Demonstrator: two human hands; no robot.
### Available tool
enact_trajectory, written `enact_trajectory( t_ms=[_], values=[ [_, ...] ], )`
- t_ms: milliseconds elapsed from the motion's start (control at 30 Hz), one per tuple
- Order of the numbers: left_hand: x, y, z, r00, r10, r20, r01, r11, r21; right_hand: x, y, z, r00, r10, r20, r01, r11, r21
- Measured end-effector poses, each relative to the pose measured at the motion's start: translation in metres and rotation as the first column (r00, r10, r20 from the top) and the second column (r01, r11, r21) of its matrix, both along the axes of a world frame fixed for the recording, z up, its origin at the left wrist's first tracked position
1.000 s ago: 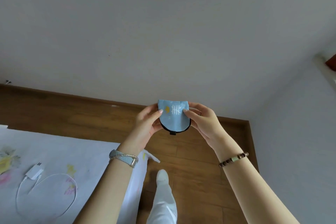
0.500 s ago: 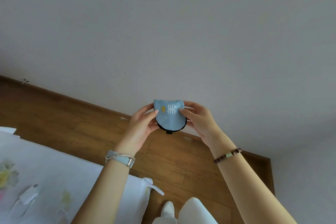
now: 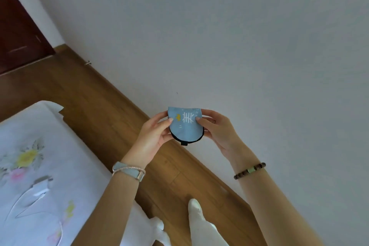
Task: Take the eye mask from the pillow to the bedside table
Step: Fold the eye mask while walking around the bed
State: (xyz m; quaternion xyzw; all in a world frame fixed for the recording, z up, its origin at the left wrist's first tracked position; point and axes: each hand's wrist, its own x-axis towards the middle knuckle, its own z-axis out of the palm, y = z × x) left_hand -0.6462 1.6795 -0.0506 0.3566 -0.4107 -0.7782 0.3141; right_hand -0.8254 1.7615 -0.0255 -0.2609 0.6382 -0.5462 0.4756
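1. While both hands share the load, the fingers (image 3: pixel 169 120) of the left hand (image 3: pixel 153 138) pinch the eye mask (image 3: pixel 185 126) at its left edge, thumb on the printed face, the others tucked behind.
2. Over on the other side, the right hand (image 3: pixel 217 132) mirrors that grip on the right edge. Both hands are closed on the fabric, none of it slack.
3. That mask sits folded in half, held up in mid-air in front of the pale wall (image 3: pixel 239 46), above the wooden floor (image 3: pixel 99 106).
4. Step in hand, by my read: the carry. It is off the pillow and not yet set down.
5. Down to the left lies the bed (image 3: pixel 69 156) with its floral sheet; a dark door (image 3: pixel 18 32) shows upper left.
6. No bedside counter is in view, so next comes finding it, then lowering the mask flat and letting go.
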Motion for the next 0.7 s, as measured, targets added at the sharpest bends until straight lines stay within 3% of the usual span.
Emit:
enact_trajectory(
  t_ms=[233,500,700],
  values=[
    [0.009,-0.056,-0.017,0.962,0.274,0.013,-0.275,0.96,0.048,-0.008,-0.113,-0.008,0.956,0.292,-0.017,-0.291,0.955,0.056],
    [0.071,-0.105,-0.023,0.822,0.56,0.104,-0.566,0.824,0.034,0.052,-0.219,-0.026,0.821,0.571,0.029,-0.571,0.819,0.057],
    [0.125,-0.175,-0.029,0.756,0.646,0.101,-0.651,0.758,0.028,0.112,-0.314,-0.039,0.74,0.673,0.018,-0.673,0.739,0.034]
  ],
)
